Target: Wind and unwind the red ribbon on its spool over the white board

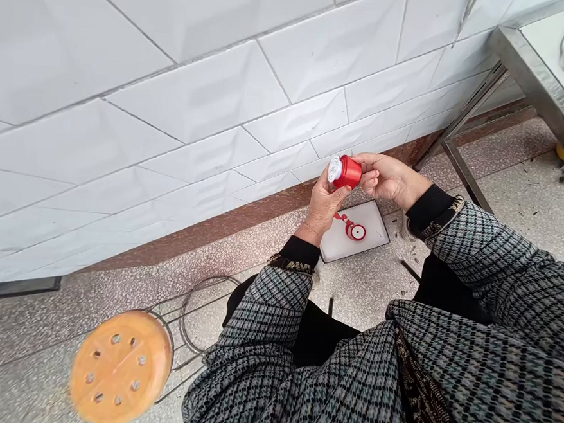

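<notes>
Between my two hands is a small red cylinder (pixel 349 171) with a round white end piece facing left. My left hand (pixel 325 201) grips it from below and the left, thumb and fingers around the white end. On the other side, my right hand (pixel 385 178) pinches its red right end, with the remaining fingers curled. Below my hands, a white flat box or board (pixel 372 222) with a dark edge lies on the floor. Resting on it is a red ring-shaped roll (pixel 356 232) with a white centre, and a curly red strip (pixel 342 217) trails from it.
A stool with an orange, holed round seat (pixel 121 368) and thin metal legs stands at lower left. At upper right is a metal-framed table (pixel 552 82). A white tiled wall (pixel 213 97) runs along the front. Dark scraps litter the speckled floor (pixel 520 189).
</notes>
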